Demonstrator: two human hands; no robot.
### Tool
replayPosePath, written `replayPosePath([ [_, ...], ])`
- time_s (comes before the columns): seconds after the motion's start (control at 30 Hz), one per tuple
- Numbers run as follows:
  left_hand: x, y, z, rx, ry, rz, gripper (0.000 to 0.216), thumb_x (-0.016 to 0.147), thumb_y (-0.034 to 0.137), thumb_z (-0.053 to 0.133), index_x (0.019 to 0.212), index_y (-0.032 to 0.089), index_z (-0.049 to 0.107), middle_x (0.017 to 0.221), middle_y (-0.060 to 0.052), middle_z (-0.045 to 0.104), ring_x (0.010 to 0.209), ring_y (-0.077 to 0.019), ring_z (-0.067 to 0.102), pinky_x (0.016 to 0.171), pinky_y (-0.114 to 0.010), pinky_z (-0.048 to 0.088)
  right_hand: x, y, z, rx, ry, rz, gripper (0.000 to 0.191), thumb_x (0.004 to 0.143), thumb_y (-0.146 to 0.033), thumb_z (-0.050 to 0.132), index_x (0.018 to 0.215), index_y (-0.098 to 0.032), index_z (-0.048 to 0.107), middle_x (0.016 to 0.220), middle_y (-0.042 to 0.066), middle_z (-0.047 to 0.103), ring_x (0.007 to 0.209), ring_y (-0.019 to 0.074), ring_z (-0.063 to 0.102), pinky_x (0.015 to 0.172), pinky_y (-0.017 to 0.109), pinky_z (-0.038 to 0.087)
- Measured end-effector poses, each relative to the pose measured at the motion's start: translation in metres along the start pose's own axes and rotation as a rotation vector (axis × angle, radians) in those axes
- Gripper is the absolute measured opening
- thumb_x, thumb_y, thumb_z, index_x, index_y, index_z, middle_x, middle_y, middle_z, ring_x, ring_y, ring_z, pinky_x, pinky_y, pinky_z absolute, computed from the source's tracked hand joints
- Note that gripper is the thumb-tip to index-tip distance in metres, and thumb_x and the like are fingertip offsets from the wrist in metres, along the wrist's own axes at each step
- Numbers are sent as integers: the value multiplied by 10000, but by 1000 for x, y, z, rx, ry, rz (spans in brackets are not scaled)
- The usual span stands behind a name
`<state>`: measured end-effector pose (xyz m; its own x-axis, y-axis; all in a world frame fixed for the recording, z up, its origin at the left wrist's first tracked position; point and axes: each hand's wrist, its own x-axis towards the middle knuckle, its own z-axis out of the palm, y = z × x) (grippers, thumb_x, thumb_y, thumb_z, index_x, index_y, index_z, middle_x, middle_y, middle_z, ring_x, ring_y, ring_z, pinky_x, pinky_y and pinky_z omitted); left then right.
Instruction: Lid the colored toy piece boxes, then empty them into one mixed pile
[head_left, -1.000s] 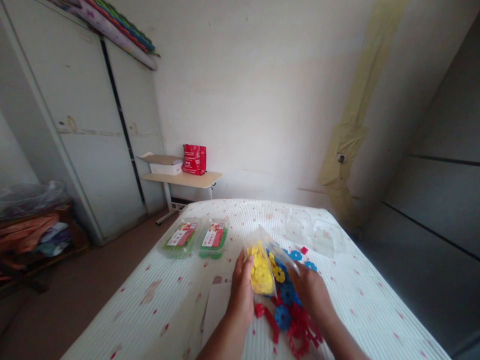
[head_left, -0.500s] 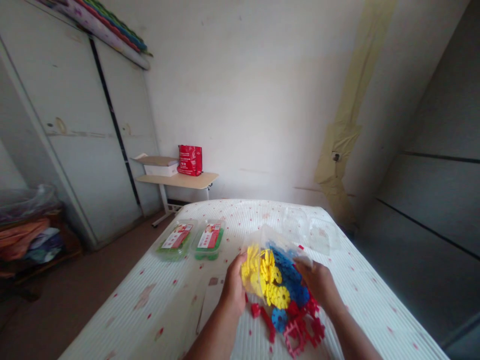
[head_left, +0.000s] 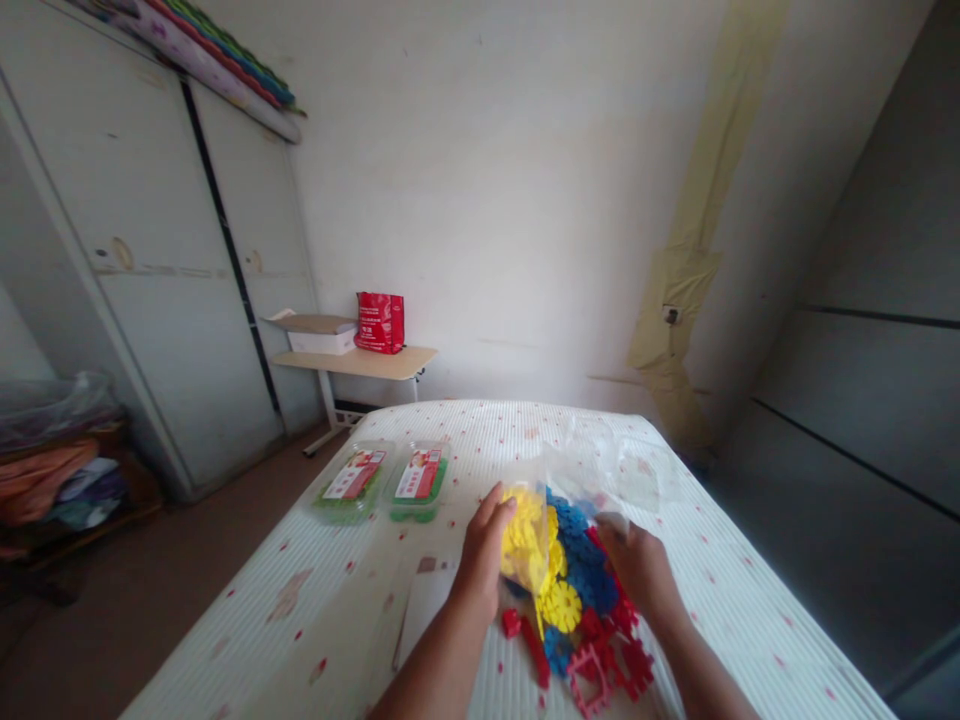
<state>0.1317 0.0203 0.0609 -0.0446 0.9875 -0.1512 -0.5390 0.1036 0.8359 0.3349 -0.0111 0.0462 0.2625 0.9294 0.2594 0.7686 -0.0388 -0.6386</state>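
My left hand (head_left: 480, 555) grips the left side of a clear plastic bag (head_left: 536, 515) with yellow flower-shaped toy pieces (head_left: 525, 535) inside it. My right hand (head_left: 637, 565) holds the bag's right edge, fingers curled. Below the bag lies a pile of blue toy pieces (head_left: 585, 565), yellow ones (head_left: 561, 605) and red ones (head_left: 600, 665) on the white striped bed cover (head_left: 315, 610).
Two clear boxes of green pieces with red labels (head_left: 352, 480) (head_left: 420, 478) lie to the left on the bed. Empty clear containers (head_left: 637, 470) sit behind the pile. A small table (head_left: 360, 360) with a red bag (head_left: 380, 322) stands by the wall, next to a wardrobe (head_left: 150, 250).
The bag has been tipped and lifted; more yellow and blue pieces have spilled out onto the pile. Both hands stayed on the bag, shifting slightly right.
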Motion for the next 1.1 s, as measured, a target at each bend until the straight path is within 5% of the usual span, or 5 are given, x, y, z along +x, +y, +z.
replayPosePath([
  [0.27, -11, 17, 27, 222, -150, 130, 504, 732, 314, 654, 1219, 217, 570, 1341, -68, 521, 1265, -248, 428, 1046, -331, 320, -2, -2, 2, 58, 53, 49, 348, 816, -351, 377, 946, -175, 648, 443, -23, 567, 449, 172, 601, 524, 238, 430],
  [0.43, -8, 18, 32, 412, -161, 205, 579, 748, 346, 619, 1291, 186, 494, 1385, -86, 468, 1293, -241, 390, 1074, -337, 284, 0, 4, 5, -9, 105, 12, 325, 800, -355, 381, 856, -204, 664, 627, 21, 674, 521, 170, 621, 581, 245, 446],
  [0.73, -3, 20, 14, 449, -188, 251, 588, 755, 364, 606, 1305, 213, 465, 1414, -102, 423, 1319, -262, 345, 1071, -393, 283, -4, 2, 4, -83, 115, -46, 343, 815, -319, 362, 883, -209, 680, 666, 39, 681, 651, 203, 639, 582, 248, 440],
  [0.93, -13, 29, -2, 580, -276, 530, 582, 729, 295, 651, 1287, 240, 491, 1391, -74, 447, 1319, -262, 333, 1106, -393, 212, -7, -1, 5, -142, 80, -65, 350, 841, -311, 334, 857, -192, 663, 767, 78, 700, 742, 208, 651, 640, 251, 437],
  [1.1, -13, 24, -8, 439, -323, 509, 590, 762, 313, 629, 1321, 269, 445, 1436, -54, 393, 1353, -259, 271, 1121, -411, 171, -9, -7, 2, -157, 89, -73, 366, 866, -343, 305, 864, -194, 640, 811, 88, 702, 781, 224, 657, 668, 268, 439],
])
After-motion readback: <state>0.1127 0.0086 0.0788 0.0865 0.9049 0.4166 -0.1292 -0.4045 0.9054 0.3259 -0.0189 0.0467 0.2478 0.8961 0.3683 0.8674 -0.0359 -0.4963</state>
